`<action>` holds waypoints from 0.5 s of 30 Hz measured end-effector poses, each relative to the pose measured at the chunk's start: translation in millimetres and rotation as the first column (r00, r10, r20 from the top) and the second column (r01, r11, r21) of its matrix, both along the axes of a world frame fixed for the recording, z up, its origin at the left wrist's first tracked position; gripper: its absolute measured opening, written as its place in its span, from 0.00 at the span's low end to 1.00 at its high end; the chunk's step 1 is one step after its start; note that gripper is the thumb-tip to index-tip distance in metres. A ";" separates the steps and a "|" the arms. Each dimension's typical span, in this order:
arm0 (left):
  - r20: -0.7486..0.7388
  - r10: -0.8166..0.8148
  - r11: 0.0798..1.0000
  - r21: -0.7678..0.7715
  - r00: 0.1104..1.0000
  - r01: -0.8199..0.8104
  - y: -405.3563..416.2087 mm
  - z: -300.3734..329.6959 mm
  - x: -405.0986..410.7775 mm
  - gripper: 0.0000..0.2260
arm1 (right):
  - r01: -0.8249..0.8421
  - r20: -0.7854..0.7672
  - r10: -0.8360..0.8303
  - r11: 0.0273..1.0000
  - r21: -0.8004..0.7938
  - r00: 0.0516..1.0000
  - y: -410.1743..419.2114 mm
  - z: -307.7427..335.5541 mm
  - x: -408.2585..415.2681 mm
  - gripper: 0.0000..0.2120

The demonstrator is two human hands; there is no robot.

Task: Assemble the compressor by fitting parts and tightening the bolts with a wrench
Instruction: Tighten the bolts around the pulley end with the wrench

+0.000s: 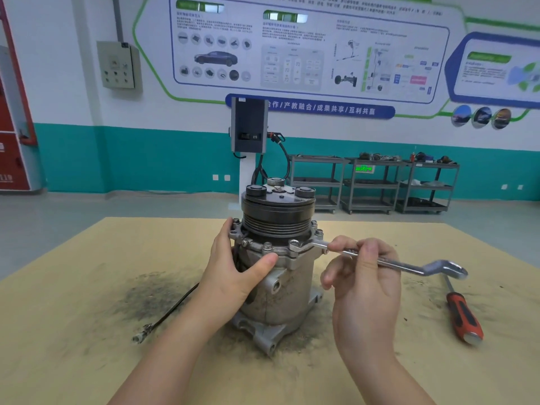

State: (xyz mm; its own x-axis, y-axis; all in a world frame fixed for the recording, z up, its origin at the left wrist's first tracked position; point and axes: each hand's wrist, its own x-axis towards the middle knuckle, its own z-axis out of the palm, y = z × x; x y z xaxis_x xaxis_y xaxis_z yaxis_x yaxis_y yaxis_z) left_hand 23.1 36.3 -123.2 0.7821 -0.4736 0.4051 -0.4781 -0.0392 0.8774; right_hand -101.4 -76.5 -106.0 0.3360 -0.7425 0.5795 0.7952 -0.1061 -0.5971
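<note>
While my left hand (237,271) wraps round the side of the compressor (276,276) with the thumb pressed along the flange, my right hand (361,274) pinches the middle of the ring wrench (377,260) between thumb and curled fingers. The compressor stands upright in the middle of the board-covered table (73,302), with its black pulley (277,213) on top. The ring end of the wrench sits over a bolt (294,244) on the front of the flange.

I think a few things could go wrong here. I hold the wrench near its middle and only with my fingertips, so a hard pull could make it slide out of my grip. If the ring is not pushed all the way down on the bolt, it could jump off and round the corners. My knuckles could then hit the next bolt head. If my left hand lets go a bit, the whole compressor could twist or tip on the dirty table. The black wire (172,308) and the red screwdriver (464,312) lie apart, out of the way.
</note>
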 end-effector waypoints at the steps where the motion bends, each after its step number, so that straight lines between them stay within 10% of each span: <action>1: -0.003 0.003 1.000 0.002 1.000 -0.003 0.0 0.2 0.2 0.51 | 0.073 -0.012 -0.074 0.996 -0.057 0.997 5.5 -2.8 -1.5 0.08; 8: -0.055 -0.019 0.999 -0.044 0.998 0.016 3.0 1.5 0.7 0.54 | 0.341 0.041 -0.387 0.750 -0.566 0.921 40.7 -15.2 -3.0 0.08; 15: -0.035 0.041 0.999 0.020 0.999 -0.041 2.7 8.4 1.9 0.57 | 0.278 -0.059 -0.358 0.810 -0.517 0.932 49.0 -0.9 7.2 0.10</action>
